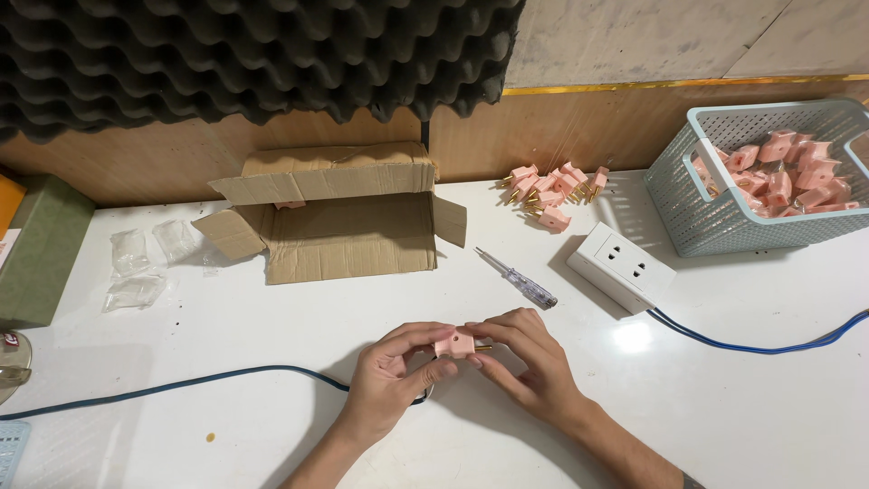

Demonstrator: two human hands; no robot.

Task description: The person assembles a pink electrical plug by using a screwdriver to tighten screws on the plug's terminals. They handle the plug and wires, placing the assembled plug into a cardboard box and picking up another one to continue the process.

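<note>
Both hands meet low in the middle of the white table (742, 398). The left hand (391, 380) pinches a small pink plug (454, 344) between thumb and fingers, closed on its left side. The right hand (528, 358) grips the same pink plug from the right, fingertips pressed on its top and lower edge. The plug's brass prongs stick out toward the right hand and are partly hidden. The plug is held just above the tabletop, between the two hands.

A blue cable (181, 385) runs from the left edge to under the left hand. A tester screwdriver (518, 279) with a clear handle lies just beyond the hands. Right of it sits a white socket block (621, 267), and its own blue cord (769, 342) trails off right. A loose pile of pink plugs (552, 192) lies near the back wall. A pale blue basket (724, 226) at far right holds more pink plugs. An open cardboard box (348, 226) lies at centre back, and clear plastic bags (136, 267) lie to its left. Dark wavy foam (244, 54) hangs on the wall.
</note>
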